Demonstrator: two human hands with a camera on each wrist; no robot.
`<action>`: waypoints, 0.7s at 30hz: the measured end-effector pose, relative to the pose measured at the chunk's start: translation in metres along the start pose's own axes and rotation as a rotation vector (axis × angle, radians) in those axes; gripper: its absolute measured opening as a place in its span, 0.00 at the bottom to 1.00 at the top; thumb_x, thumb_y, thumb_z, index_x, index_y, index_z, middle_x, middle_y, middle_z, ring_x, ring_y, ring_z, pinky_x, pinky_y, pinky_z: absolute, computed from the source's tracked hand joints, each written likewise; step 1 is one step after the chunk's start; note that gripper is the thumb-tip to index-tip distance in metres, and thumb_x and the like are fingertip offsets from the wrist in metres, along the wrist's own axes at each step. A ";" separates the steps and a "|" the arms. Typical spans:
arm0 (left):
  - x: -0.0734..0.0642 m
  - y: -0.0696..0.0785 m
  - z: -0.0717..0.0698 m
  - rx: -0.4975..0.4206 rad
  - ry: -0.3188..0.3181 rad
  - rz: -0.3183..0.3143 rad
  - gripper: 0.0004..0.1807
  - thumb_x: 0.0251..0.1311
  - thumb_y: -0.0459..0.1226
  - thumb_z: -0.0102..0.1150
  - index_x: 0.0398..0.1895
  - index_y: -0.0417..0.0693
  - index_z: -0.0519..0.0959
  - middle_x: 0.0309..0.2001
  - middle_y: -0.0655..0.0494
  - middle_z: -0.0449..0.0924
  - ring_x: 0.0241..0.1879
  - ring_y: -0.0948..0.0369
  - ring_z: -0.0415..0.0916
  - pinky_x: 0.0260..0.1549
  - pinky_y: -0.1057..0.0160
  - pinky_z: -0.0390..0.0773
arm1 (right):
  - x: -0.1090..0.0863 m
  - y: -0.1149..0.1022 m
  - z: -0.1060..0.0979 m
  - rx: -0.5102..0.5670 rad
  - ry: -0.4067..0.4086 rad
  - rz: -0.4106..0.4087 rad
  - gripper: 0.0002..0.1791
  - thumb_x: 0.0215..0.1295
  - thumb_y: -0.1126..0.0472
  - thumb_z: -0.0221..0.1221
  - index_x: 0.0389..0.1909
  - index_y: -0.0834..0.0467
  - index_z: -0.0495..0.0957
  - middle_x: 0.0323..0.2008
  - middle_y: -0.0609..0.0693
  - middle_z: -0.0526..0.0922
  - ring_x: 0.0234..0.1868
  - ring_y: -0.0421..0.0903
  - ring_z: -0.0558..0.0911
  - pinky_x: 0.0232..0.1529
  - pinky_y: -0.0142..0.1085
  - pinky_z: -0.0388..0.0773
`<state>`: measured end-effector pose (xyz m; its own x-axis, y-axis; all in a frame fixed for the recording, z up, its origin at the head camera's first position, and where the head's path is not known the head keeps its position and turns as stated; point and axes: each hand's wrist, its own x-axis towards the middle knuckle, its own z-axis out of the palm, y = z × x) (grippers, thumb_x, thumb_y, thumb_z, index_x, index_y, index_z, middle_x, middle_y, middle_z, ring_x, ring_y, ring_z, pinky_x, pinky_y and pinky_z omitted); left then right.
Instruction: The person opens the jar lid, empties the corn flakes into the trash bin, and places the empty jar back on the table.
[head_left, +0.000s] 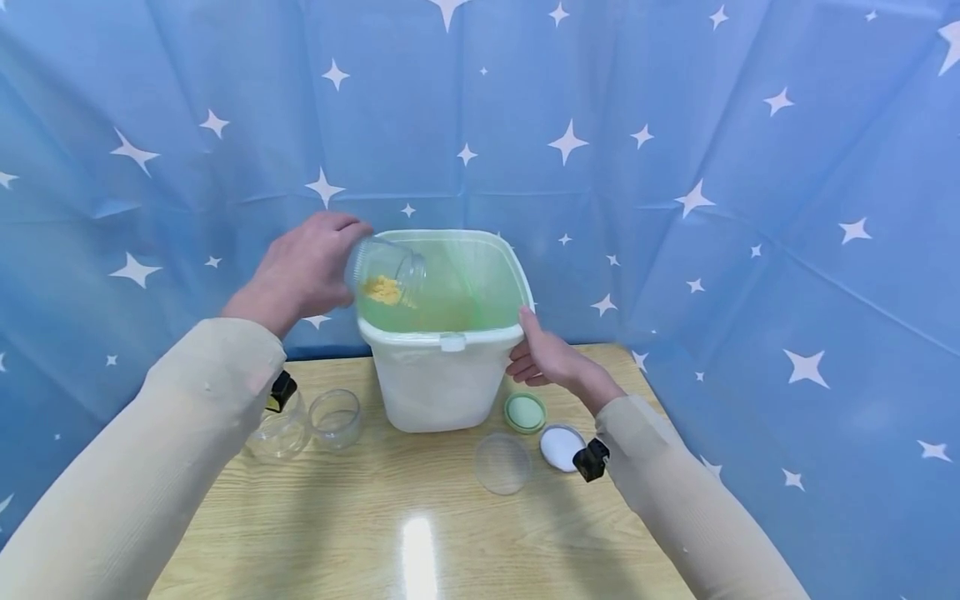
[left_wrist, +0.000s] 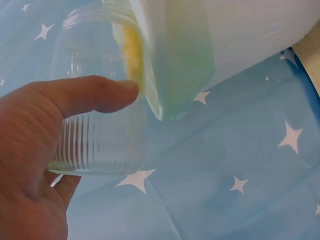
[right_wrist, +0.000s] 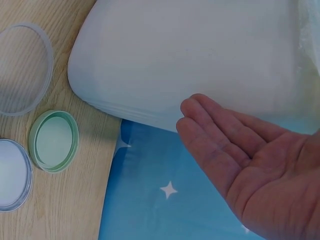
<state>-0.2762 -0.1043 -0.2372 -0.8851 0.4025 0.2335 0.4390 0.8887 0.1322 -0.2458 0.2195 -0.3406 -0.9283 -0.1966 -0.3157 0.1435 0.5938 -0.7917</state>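
Note:
My left hand grips a clear ribbed jar, its thumb laid across the side. The jar lies tilted nearly on its side at the left rim of a white bin, mouth pointing inward. Yellow crumbly material rests along the jar's lower wall. A pale green liner covers the bin's inside and folds over its rim. At the bin's right side is my right hand, thumb at the rim. Its fingers extend fairly straight along the outer wall in the right wrist view.
Two clear jars, one nearer the bin and one farther left, stand on the wooden table. Right of the bin lie a green lid, a white lid and a clear lid. A blue starred curtain hangs behind.

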 end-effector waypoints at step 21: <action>0.000 -0.001 -0.002 0.015 -0.012 0.017 0.44 0.42 0.29 0.64 0.70 0.48 0.65 0.71 0.45 0.63 0.70 0.44 0.58 0.57 0.36 0.72 | 0.001 0.001 0.000 -0.005 -0.002 0.004 0.54 0.70 0.31 0.13 0.57 0.76 0.68 0.52 0.71 0.79 0.53 0.63 0.81 0.60 0.52 0.77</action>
<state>-0.2761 -0.1052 -0.2357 -0.8794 0.4201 0.2240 0.4518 0.8848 0.1142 -0.2471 0.2195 -0.3417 -0.9272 -0.1954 -0.3196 0.1453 0.5988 -0.7876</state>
